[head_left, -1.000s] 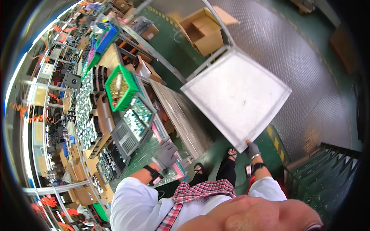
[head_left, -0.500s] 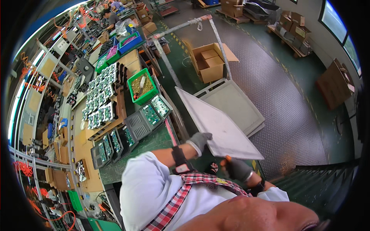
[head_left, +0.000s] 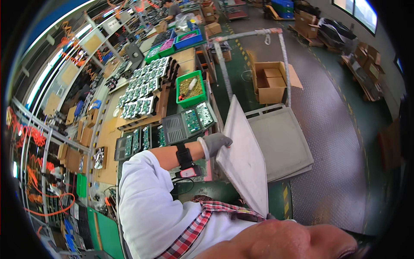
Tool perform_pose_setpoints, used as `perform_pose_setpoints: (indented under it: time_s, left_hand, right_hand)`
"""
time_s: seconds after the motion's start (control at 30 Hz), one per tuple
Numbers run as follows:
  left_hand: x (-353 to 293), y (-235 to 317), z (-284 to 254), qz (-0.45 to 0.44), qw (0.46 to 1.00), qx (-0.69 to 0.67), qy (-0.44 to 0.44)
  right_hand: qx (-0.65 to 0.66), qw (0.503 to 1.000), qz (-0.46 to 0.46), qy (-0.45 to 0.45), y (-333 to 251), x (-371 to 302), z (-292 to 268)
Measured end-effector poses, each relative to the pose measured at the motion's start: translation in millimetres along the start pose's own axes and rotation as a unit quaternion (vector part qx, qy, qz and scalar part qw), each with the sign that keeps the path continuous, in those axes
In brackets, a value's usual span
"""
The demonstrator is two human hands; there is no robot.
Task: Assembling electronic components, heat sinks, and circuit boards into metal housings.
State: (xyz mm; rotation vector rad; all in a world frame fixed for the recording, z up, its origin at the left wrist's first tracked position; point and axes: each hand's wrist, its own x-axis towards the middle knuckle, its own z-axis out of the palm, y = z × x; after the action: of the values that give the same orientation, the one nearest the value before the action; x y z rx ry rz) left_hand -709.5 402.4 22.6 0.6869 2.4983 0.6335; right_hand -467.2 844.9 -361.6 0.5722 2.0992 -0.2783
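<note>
My left hand, in a grey glove, is closed on the left edge of a flat, pale grey tray. The tray is tilted up on its side, its broad face turned right. Of my right hand only a dark sliver of glove shows by the tray's lowest corner; its fingers are hidden. Just right of the held tray lie similar grey trays, stacked on a cart with a worn metal handle frame.
Left of me a workbench carries grey housings with green circuit boards and a green bin of small brass-coloured parts. Beyond the stack stands an open cardboard box. A person is at the far end of the bench.
The held tray has swung more upright and its low corner has come nearer to me. My left hand has moved slightly left and up; my right hand has gone mostly out of sight.
</note>
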Motion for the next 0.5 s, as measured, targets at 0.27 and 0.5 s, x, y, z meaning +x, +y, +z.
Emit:
perform_pose_setpoints:
  time_s: [0.27,0.5]
  left_hand:
    - [-102.7,27.6,-50.9,0.166,0.969,0.138,0.119]
    - [-343.0,19.1,-48.7,-0.129,0.914,-0.316,0.218]
  right_hand:
    - [-0.08,0.991,-0.021,0.103,-53.6,-27.2,-67.2]
    - [-0.176,0.955,-0.058,0.233,-142.4,-102.8,-109.4]
